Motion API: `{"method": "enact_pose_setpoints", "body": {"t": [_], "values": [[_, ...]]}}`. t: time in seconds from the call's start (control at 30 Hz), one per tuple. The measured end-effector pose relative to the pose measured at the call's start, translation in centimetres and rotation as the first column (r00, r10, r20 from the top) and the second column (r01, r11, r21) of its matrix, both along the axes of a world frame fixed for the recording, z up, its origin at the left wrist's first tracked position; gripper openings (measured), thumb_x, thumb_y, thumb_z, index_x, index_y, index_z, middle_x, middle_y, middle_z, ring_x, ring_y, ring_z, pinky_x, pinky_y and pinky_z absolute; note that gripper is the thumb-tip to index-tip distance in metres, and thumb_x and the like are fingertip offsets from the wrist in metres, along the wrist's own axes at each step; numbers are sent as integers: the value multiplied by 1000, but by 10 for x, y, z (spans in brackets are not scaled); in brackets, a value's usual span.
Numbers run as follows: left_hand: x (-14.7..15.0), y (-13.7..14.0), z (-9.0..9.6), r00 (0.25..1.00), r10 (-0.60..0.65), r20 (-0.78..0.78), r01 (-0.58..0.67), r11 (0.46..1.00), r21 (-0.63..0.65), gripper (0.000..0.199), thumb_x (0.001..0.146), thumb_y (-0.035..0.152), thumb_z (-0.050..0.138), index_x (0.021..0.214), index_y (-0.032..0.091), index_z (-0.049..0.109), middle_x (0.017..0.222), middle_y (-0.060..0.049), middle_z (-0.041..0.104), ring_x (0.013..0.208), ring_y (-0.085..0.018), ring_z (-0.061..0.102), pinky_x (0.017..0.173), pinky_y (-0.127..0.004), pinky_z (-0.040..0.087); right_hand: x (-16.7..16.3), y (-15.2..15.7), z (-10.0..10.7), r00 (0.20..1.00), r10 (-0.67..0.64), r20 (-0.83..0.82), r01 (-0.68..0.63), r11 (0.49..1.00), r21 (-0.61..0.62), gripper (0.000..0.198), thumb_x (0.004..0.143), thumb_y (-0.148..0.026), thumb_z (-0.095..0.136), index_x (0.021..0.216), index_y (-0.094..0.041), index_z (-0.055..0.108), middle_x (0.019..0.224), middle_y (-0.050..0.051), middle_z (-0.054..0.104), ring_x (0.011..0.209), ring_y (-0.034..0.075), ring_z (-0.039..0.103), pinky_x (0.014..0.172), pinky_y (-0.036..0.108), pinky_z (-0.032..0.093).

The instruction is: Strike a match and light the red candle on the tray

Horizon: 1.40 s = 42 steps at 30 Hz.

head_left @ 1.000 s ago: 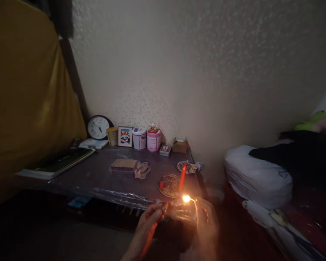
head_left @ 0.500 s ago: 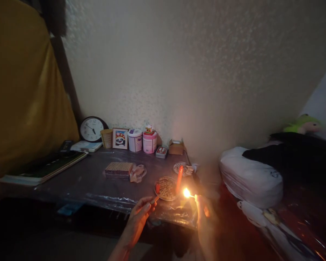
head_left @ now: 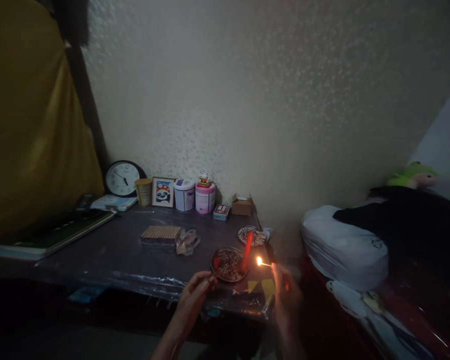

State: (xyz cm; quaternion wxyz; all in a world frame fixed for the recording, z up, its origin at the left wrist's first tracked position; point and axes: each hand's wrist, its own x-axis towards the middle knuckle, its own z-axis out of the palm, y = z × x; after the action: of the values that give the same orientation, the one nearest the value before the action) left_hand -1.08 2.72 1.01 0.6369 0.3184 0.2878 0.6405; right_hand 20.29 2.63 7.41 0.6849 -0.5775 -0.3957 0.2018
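My right hand (head_left: pixel 285 295) pinches one lit match (head_left: pixel 264 264) beside the red candle (head_left: pixel 246 251); left hand (head_left: pixel 195 295) closed on a small stick, I can't tell what. Two dishes (head_left: pixel 225 263), two tins (head_left: pixel 204 198), one clock (head_left: pixel 122 178) behind

Red candle (head_left: pixel 246 251): upright on a round tin plate (head_left: pixel 228 263) near the surface's (head_left: pixel 108 250) front right corner. Right hand (head_left: pixel 285 295), right of the candle, pinches a burning match (head_left: pixel 263 263), flame just beside it. Left hand (head_left: pixel 193 295), front-left of the candle, pinches a thin stick (head_left: pixel 214 275). Clock (head_left: pixel 122 178) far back-left, against the wall.
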Motion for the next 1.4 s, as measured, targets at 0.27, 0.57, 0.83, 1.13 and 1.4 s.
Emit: {"method": "enact_pose_setpoints", "body": {"t": [0.27,0.57,0.83,1.13,1.4], "values": [[-4,-5,0,1000,-24,-7,24,1000,-8,19,72,27,68,89,20,66,87,-3,71,83,-15,62,78,-25,43,1,8,8,1000,-9,20,8,999,53,25,68,-42,63,72,-19,69,76,4,71,75,21,63,68,30,47],[-2,-5,0,1000,-22,4,22,999,-25,21,71,28,69,90,20,66,86,-2,71,84,-15,61,81,-25,43,0,20,8,999,15,-50,-10,996,93,23,65,-40,66,72,-18,69,72,4,73,72,21,66,67,31,50],[-2,-5,3,1000,-30,-4,30,999,-15,22,72,31,68,91,21,66,86,-3,71,87,-18,61,80,-27,43,-1,23,16,986,94,-137,-80,991,107,20,62,-35,69,73,-19,66,70,1,72,72,19,67,68,30,51],[-4,-8,6,1000,7,-7,-7,999,-40,24,68,32,71,88,20,67,83,-3,70,82,-16,61,73,-24,43,1,39,20,966,158,-203,-137,984,110,22,61,-36,71,72,-18,65,66,0,70,67,18,65,63,29,50],[-6,-7,3,1000,1,-10,-1,999,-33,22,70,29,70,89,19,66,80,-2,68,80,-15,60,72,-23,43,-1,49,29,967,173,-187,-144,977,159,26,63,-39,72,76,-18,66,70,0,68,69,16,63,67,28,48]]}}
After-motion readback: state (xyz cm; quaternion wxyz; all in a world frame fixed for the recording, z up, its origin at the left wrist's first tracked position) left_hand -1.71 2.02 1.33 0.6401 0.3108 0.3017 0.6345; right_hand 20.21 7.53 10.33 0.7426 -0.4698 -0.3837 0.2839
